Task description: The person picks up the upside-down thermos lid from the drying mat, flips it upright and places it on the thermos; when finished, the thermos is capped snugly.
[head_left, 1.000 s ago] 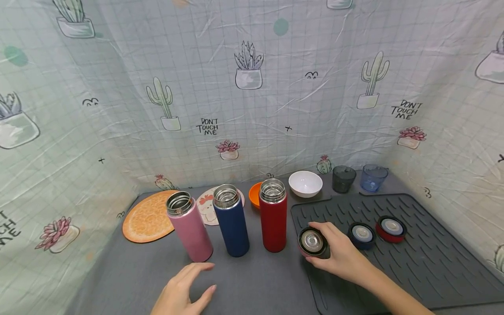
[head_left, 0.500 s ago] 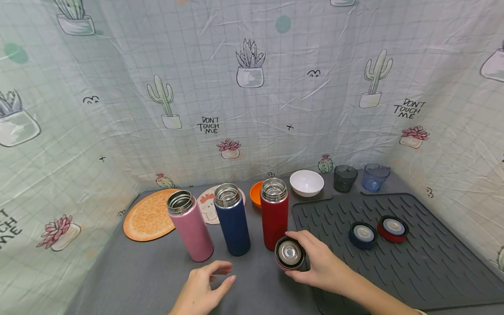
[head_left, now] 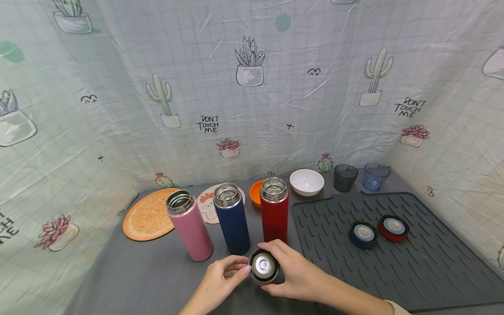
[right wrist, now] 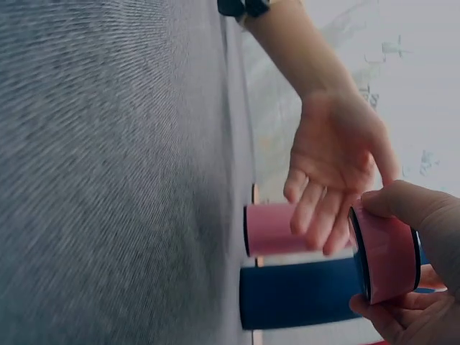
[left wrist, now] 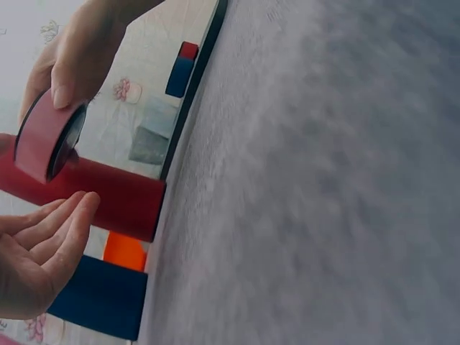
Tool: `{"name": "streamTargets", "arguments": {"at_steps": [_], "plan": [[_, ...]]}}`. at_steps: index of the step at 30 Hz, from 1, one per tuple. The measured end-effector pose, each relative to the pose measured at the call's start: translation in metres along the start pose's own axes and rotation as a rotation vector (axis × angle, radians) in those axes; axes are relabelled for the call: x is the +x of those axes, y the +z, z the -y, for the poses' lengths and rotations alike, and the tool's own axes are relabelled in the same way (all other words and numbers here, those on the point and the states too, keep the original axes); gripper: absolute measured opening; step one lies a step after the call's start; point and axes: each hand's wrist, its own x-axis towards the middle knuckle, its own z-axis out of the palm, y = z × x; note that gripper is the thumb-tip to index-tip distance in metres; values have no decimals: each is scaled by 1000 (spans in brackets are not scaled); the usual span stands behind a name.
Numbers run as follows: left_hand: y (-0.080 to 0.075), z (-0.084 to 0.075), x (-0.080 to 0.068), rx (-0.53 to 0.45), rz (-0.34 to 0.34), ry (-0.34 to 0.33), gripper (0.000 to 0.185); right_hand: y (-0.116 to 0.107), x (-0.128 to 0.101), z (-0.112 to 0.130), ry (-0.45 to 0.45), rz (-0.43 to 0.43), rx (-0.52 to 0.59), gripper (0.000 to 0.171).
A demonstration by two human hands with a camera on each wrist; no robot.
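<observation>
My right hand (head_left: 287,271) grips a pink bottle lid (head_left: 263,266), steel inside facing up, just above the grey table in front of the blue bottle (head_left: 233,221) and the red bottle (head_left: 274,212). My left hand (head_left: 225,274) is open beside the lid, fingertips almost at its left rim. In the left wrist view a small gap shows between those fingers (left wrist: 61,230) and the lid (left wrist: 43,140). An open pink bottle (head_left: 190,227) stands to the left. In the right wrist view the lid (right wrist: 384,251) is near the left palm (right wrist: 334,165).
A blue lid (head_left: 362,234) and a red lid (head_left: 393,227) lie on the dark ribbed mat (head_left: 393,271). Behind stand a white bowl (head_left: 306,182), an orange bowl (head_left: 255,194), a dark cup (head_left: 345,177) and a blue cup (head_left: 374,176). An orange placemat (head_left: 147,215) lies back left.
My right hand lifted the pink lid off the mat and carried it left, in front of the bottles. My left hand moved right and up to meet it.
</observation>
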Motion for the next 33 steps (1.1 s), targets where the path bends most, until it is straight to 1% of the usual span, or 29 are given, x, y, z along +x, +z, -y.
{"name": "streamTargets", "arguments": {"at_steps": [3,5,8,11,13,18,19,22,25,28,31,33], "plan": [[3,-2,3,-19,6,-6,43,3,4,2,3,22,-5,69],[4,-3,4,-51,19,-17,43,4,5,4,-5,27,-11,69],[7,-3,4,-122,54,-50,37,7,6,6,-48,20,-20,70],[9,-1,3,-150,68,-54,31,10,6,7,-99,10,-31,71],[10,0,3,-154,51,-53,29,12,6,7,-121,4,-34,72],[12,-1,2,-155,-19,-44,28,13,6,5,-112,5,-26,76],[11,-2,2,-149,-34,-43,28,13,6,4,-104,10,-18,76],[10,-7,0,-91,-95,-22,30,11,5,3,-81,20,-2,79],[7,-12,-4,7,-190,20,32,9,3,1,-41,22,28,79],[5,-17,-7,93,-291,93,32,7,2,0,-16,21,52,76],[6,-20,-9,197,-380,216,31,5,1,-1,36,43,98,74],[7,-20,-11,268,-427,325,37,4,2,0,95,67,144,73]]}}
